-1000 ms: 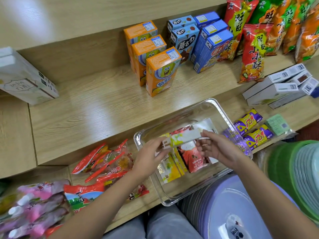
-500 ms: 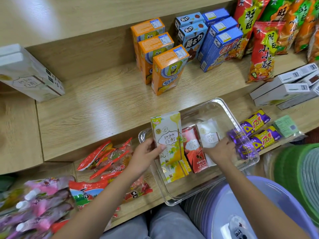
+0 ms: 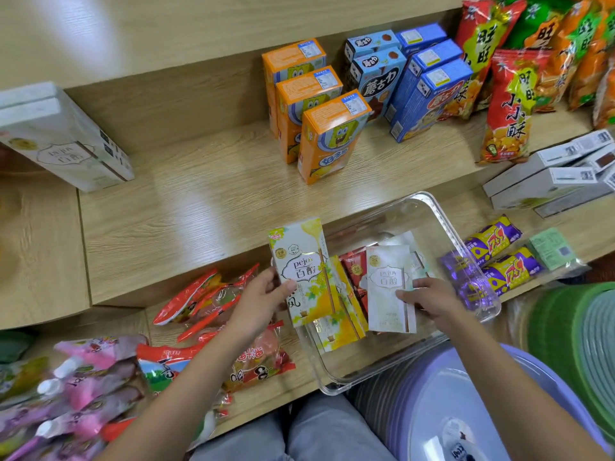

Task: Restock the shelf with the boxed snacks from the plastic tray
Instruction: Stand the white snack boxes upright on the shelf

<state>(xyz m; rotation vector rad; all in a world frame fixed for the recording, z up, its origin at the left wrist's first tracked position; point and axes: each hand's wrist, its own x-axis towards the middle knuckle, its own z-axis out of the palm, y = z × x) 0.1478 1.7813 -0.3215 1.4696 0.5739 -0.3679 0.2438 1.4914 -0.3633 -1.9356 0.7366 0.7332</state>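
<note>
We see our left hand [image 3: 258, 306] closed around a tall white-and-yellow snack box [image 3: 304, 271], raised over the near left rim of the clear plastic tray [image 3: 442, 221]. Our right hand [image 3: 432, 299] pinches a pale white box [image 3: 391, 287] inside the tray. Carrying two at once, either thin box could slip onto the wooden shelf [image 3: 199, 207].
</note>
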